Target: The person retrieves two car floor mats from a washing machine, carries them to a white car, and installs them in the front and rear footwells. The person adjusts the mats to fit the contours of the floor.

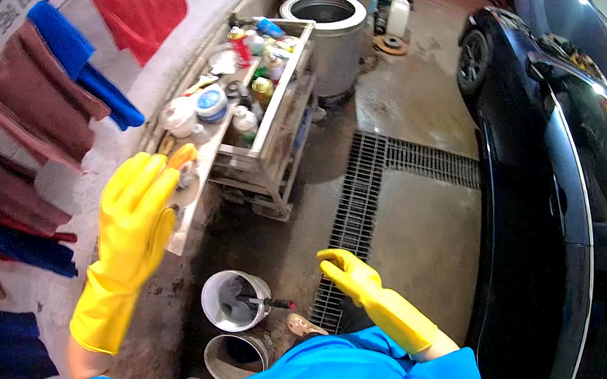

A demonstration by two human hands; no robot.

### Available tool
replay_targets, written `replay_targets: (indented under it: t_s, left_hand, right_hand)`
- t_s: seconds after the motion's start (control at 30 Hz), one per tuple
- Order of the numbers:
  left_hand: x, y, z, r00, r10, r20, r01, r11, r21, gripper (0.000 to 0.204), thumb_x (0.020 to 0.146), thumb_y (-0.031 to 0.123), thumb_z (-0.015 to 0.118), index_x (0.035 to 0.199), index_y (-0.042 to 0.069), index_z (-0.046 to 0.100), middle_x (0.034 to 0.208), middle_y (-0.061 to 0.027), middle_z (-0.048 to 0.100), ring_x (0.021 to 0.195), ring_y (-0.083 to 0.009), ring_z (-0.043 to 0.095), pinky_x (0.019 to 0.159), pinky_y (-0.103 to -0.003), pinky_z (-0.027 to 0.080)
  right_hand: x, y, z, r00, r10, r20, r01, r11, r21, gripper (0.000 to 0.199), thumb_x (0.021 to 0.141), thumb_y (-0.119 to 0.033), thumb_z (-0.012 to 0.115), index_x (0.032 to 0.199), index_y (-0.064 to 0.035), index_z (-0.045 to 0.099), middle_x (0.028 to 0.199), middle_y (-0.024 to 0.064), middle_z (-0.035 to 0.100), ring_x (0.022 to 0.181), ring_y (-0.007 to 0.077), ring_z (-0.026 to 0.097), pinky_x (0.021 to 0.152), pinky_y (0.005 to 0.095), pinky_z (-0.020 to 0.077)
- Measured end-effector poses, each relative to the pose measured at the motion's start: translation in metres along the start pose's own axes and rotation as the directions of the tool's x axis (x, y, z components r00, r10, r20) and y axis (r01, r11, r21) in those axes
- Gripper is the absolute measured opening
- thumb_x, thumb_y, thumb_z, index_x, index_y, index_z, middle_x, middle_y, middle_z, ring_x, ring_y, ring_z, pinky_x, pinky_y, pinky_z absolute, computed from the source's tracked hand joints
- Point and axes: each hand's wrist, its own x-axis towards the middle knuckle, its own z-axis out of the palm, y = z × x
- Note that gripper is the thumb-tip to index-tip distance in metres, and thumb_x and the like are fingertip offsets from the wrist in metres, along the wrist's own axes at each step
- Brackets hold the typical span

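Observation:
My left hand [134, 205], in a long yellow rubber glove, is raised at the left beside a narrow ledge [182, 225]. Its fingers are stretched upward, and the palm is turned away from view. A small orange piece [182, 156] shows right at the fingertips; whether they touch it is unclear. On the ledge beyond stand a round tub with a blue-and-white lid [211, 103] and a white container [179, 116]. My right hand [353, 276], gloved in yellow too, hangs over the floor grate with loosely curved, parted fingers and nothing visible in it.
A metal cart [254, 156] holds several bottles and cans. Below are a white bucket [209, 298] with a dark-handled tool [272, 303] and a second bucket [215, 359]. Towels [42, 69] hang on the left wall. A dark car [538, 229] stands right; a drain grate [359, 191] crosses the floor.

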Motion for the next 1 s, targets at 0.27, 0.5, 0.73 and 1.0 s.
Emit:
replay_targets:
  t_s: [0.27, 0.5, 0.73, 1.0]
  left_hand:
    - [0.131, 0.12, -0.014, 0.967, 0.224, -0.125, -0.234, 0.97, -0.07, 0.022, 0.074, 0.004, 0.062, 0.097, 0.001, 0.061, 0.108, -0.0193, 0.063, 0.099, -0.0361, 0.061, 0.088, -0.045, 0.048]
    - [0.285, 0.177, -0.002, 0.767, 0.641, 0.031, -0.638, 0.767, -0.073, 0.011, 0.087, 0.007, 0.054, 0.091, -0.003, 0.057, 0.091, -0.0221, 0.067, 0.081, -0.0325, 0.065, 0.073, -0.041, 0.055]
    - [0.431, 0.21, 0.06, 0.775, 0.584, 0.242, -0.445, 0.776, -0.447, 0.015, 0.085, 0.006, 0.058, 0.097, -0.003, 0.056, 0.103, -0.0234, 0.064, 0.093, -0.035, 0.062, 0.083, -0.044, 0.051]
    - [0.538, 0.14, 0.152, 0.612, 0.79, 0.042, -0.763, 0.604, -0.23, 0.019, 0.087, 0.008, 0.057, 0.103, -0.003, 0.056, 0.107, -0.0232, 0.063, 0.098, -0.0357, 0.061, 0.086, -0.044, 0.049]
  right_hand:
    - [-0.073, -0.137, -0.19, 0.495, -0.772, -0.399, 0.399, 0.61, -0.685, 0.044, 0.074, -0.001, 0.071, 0.116, -0.008, 0.058, 0.101, 0.013, 0.061, 0.088, 0.0257, 0.06, 0.078, 0.0335, 0.0491]
    - [-0.19, -0.257, -0.341, 0.69, -0.688, 0.224, 0.369, 0.068, -0.927, 0.029, 0.082, -0.001, 0.063, 0.107, 0.0109, 0.056, 0.096, 0.027, 0.06, 0.085, 0.0348, 0.063, 0.082, 0.0467, 0.0529]
    - [-0.131, -0.286, -0.436, 0.731, -0.682, -0.004, 0.072, 0.083, -0.994, 0.022, 0.082, -0.005, 0.064, 0.097, 0.0092, 0.055, 0.083, 0.0195, 0.061, 0.072, 0.0308, 0.062, 0.065, 0.0388, 0.0548]
    - [0.02, -0.315, -0.534, 0.612, -0.782, 0.118, 0.264, 0.062, -0.963, 0.016, 0.085, -0.007, 0.059, 0.091, 0.0074, 0.055, 0.076, 0.0166, 0.058, 0.064, 0.028, 0.057, 0.059, 0.0368, 0.0516]
